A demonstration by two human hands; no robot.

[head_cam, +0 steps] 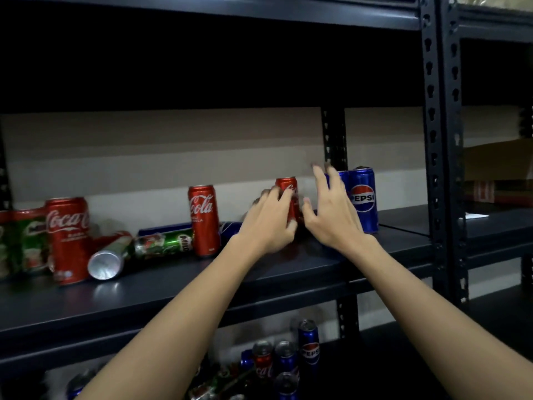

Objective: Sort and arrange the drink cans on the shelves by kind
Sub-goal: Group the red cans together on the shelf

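Observation:
My left hand (268,223) grips an upright red Coca-Cola can (288,189) near the middle of the dark shelf (288,272). Just to its right, my right hand (331,215) hovers with its fingers spread and holds nothing, in front of two upright blue Pepsi cans (364,197). Further left stand another Coca-Cola can (204,219) and a nearer one (67,238). A green Milo can (163,242) and a red-and-silver can (111,256) lie on their sides between them. A blue can (230,228) lies behind my left wrist.
Upright green Milo cans (26,241) stand at the far left edge. On the lower shelf several mixed Pepsi and Coca-Cola cans (285,359) are bunched together. A black perforated upright (435,140) borders the shelf on the right, with cardboard boxes (496,168) beyond.

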